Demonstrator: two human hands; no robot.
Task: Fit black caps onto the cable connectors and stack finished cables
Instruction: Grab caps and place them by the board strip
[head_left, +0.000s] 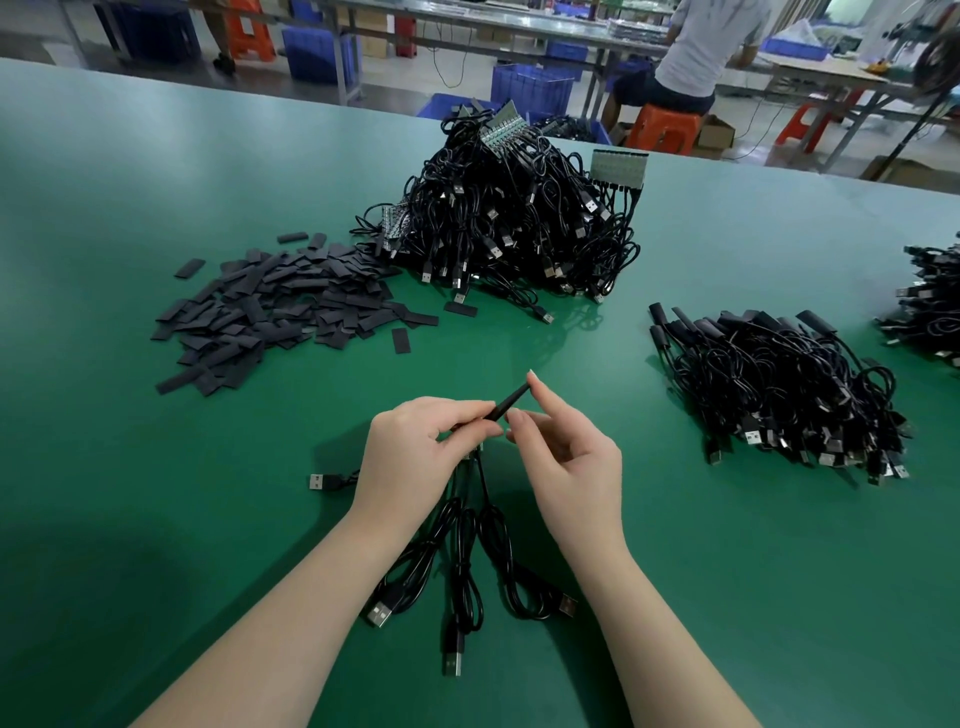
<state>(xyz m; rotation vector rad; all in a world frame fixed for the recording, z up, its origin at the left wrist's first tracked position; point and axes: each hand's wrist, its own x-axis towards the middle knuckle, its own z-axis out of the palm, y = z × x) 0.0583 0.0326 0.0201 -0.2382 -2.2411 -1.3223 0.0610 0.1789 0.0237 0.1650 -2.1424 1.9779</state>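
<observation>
At table centre, the left hand (415, 447) pinches a black cap (506, 402) by its lower end. The right hand (563, 447) pinches the cap's upper tip between forefinger and thumb. Loose cables (467, 561) trail toward 6 o'clock. Spare caps (270, 312) lie at 10 o'clock; the finished stack (779, 384) at 3 o'clock. The cap appears light, thin and pliable: grip its edges lightly to avoid flattening the opening.

The table (156, 182) is smooth, faintly glossy green; caps (270, 306) look matt black; cables (467, 540) glossy black with metal plugs (379, 616).
</observation>
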